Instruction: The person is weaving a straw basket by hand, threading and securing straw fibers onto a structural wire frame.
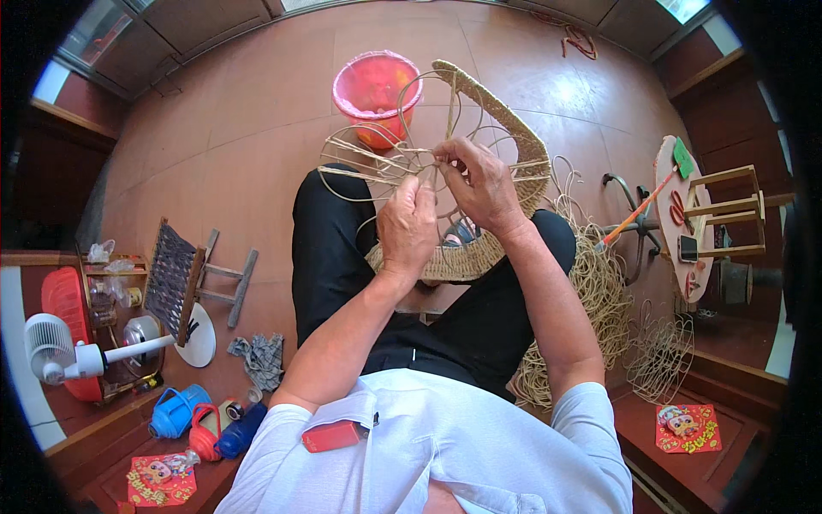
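A half-woven straw-coloured piece (529, 152), with a braided band around open loops of cord, rests between my knees. My left hand (407, 223) is closed with thumb and forefinger pinched on the pale cords (385, 159) near the middle of the loops. My right hand (481, 184), just above and right of it, grips cord at the same junction with bent fingers; the exact strand is partly hidden by the fingers. Strands stretch leftward from both hands. A sandalled foot (461, 233) shows through the loops.
Behind is a pink bucket (377, 86). At right are heaped cords (591, 300) and a round board (666, 214) with scissors and phone. At left stand a small chair (171, 278), white fan (51, 347) and flasks (178, 413); a grey cloth (257, 360) lies nearby.
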Demonstrator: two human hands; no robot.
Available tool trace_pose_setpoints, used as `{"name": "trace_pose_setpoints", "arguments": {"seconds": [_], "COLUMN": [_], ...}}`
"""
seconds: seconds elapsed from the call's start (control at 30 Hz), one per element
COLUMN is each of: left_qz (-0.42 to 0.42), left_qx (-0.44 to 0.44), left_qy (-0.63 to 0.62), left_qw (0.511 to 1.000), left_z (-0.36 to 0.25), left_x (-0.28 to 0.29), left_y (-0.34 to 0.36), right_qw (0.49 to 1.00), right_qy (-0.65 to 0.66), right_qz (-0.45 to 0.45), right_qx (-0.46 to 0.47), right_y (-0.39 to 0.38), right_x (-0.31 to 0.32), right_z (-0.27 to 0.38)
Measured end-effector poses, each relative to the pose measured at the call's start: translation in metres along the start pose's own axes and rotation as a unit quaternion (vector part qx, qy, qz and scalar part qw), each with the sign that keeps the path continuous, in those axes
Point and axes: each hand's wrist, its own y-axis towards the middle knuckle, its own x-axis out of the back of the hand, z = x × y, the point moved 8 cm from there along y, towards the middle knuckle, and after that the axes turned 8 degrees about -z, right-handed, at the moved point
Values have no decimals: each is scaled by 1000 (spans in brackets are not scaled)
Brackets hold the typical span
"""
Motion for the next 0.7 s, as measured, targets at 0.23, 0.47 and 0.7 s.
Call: {"name": "trace_pose_setpoints", "arguments": {"seconds": [0.23, 0.47, 0.7], "left_qz": [9, 80, 143], "left_qx": [-146, -154, -103], "left_qy": [231, 189, 132], "left_qw": [962, 967, 976], "left_z": [-28, -39, -46], "left_x": [25, 21, 33], "left_y": [1, -9, -10], "right_qw": [999, 998, 998], "right_qy": [-14, 5, 2], "right_qz": [-5, -30, -26], "right_qx": [45, 63, 55], "right_y": [-2, -3, -3], "right_x": [0, 1, 1], "right_z": [5, 9, 3]}}
